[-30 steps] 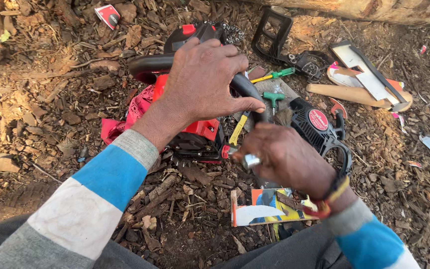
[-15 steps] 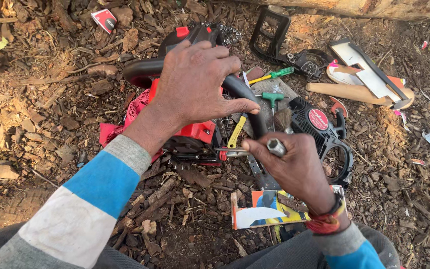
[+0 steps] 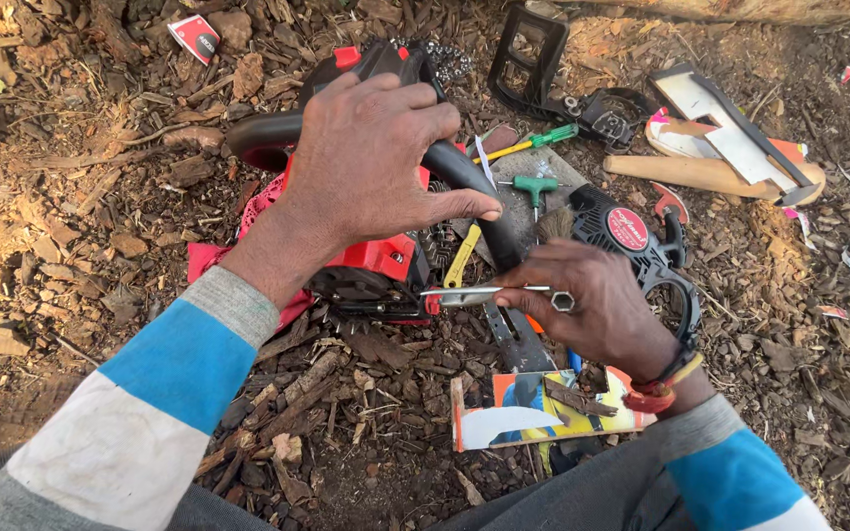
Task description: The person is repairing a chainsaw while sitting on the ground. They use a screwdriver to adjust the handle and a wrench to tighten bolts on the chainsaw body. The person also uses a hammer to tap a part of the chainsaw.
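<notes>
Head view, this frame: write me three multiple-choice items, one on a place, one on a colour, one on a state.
1. Where does the left hand rest?
A. on the black handle bar of the red chainsaw body
B. on the wooden handle at upper right
C. on the printed card on the ground

2. What colour is the handle of the T-shaped key lying beyond the saw?
A. red
B. green
C. white

3. How does the right hand stand?
A. open and flat on the ground
B. closed around a brush
C. pinching a thin metal tool that points at the saw body

Answers:
1 A, the palm lies over the black handle bar of the red chainsaw body.
2 B, its crossbar is green.
3 C, the fingers grip the thin metal tool near its hex end, tip toward the saw.
</notes>
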